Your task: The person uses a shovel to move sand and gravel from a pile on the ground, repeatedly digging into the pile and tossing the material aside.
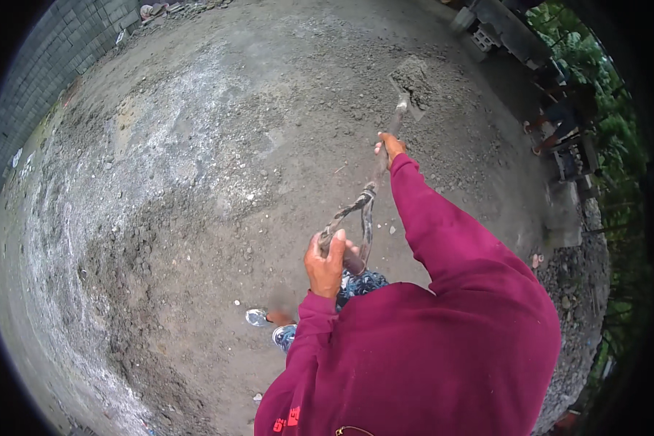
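A shovel (380, 166) with a worn D-shaped handle slants away from my body toward the far right. My left hand (325, 261) is closed around the grip of the handle, close to my waist. Farther along, my right hand (392, 147) wraps round the shaft just short of the blade. On the blade lies a heap of grey, damp-looking gravelly sand (413, 78), which covers most of the metal. Whether the blade touches the ground cannot be made out.
Loose gravel with a whitish powdery band (189, 138) spreads over the ground to the left. A grey block wall (58, 54) stands far left. At the right are another person (563, 116), concrete blocks (485, 38) and green plants (578, 54). My shoes (257, 317) are below.
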`<action>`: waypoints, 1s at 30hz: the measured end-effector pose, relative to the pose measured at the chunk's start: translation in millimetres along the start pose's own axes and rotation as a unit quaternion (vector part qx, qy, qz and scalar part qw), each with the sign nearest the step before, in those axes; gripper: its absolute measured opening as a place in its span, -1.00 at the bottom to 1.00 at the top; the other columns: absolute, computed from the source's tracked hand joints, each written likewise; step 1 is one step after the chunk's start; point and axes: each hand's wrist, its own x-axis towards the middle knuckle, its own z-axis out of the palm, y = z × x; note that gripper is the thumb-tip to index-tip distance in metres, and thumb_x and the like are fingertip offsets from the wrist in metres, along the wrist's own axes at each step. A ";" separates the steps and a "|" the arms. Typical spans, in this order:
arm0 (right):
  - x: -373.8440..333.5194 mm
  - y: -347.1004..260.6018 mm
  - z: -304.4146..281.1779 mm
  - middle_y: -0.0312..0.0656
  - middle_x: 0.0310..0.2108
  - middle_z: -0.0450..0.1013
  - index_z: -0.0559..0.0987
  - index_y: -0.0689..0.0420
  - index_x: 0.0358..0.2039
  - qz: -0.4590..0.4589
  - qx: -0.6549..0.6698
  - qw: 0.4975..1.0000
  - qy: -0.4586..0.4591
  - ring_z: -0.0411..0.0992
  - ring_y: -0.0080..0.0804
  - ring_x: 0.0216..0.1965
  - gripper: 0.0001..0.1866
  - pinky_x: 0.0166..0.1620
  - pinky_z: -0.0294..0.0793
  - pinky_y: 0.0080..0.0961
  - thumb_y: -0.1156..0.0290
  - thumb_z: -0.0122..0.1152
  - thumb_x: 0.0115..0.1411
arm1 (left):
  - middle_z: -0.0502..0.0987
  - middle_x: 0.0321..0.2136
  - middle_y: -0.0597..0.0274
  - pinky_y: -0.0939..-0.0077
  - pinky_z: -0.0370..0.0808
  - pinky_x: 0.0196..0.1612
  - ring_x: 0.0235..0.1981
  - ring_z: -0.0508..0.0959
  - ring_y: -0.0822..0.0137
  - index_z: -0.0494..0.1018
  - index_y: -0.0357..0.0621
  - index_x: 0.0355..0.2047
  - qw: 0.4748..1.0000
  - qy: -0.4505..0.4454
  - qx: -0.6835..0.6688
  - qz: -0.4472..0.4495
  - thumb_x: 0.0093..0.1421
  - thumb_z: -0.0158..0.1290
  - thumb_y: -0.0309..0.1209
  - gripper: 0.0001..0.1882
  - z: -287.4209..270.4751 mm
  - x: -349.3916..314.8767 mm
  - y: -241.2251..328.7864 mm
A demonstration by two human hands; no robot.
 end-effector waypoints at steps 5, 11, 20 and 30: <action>30.4 -32.1 -80.7 -0.24 -0.61 0.36 0.43 0.18 -0.24 0.122 0.045 0.990 -0.051 0.38 -0.41 -0.65 -0.74 -0.55 0.48 -0.45 0.40 0.21 0.07 | 0.49 -0.58 0.32 0.58 0.40 -0.52 -0.60 0.48 0.51 0.39 -0.25 -0.33 0.987 -0.135 0.068 0.050 0.19 0.18 -0.28 -0.72 101.5 15.7 39.2; -39.8 185.3 3.3 -0.02 -0.44 0.49 0.44 0.23 -0.17 0.268 -0.115 0.957 -0.006 0.52 -0.14 -0.45 -0.72 -0.38 0.55 -0.05 0.42 0.10 0.08 | 0.44 -0.65 0.26 0.58 0.42 -0.61 -0.68 0.46 0.47 0.39 -0.20 -0.34 0.988 0.132 0.041 -0.063 0.18 0.15 -0.17 -0.67 -55.3 -5.5 5.7; -271.0 403.8 124.6 -0.06 -0.51 0.44 0.45 0.36 -0.30 0.323 -0.446 0.767 -0.331 0.45 -0.17 -0.55 -0.66 -0.48 0.49 -0.10 0.36 0.29 0.04 | 0.40 -0.67 0.19 0.39 0.48 -0.63 -0.69 0.46 0.31 0.36 -0.24 -0.39 0.848 0.505 -0.158 0.006 0.21 0.07 -0.20 -0.69 -187.9 -239.5 -24.8; -400.2 649.8 152.7 0.04 -0.54 0.48 0.49 0.39 -0.48 -0.059 -0.662 0.482 -0.571 0.53 -0.13 -0.44 -0.61 -0.40 0.51 -0.21 0.25 0.33 -0.01 | 0.31 -0.77 0.27 0.27 0.42 -0.64 -0.77 0.37 0.25 0.34 -0.02 -0.52 0.476 0.674 -0.558 0.087 0.25 -0.08 0.04 -0.58 -223.6 -301.4 -189.9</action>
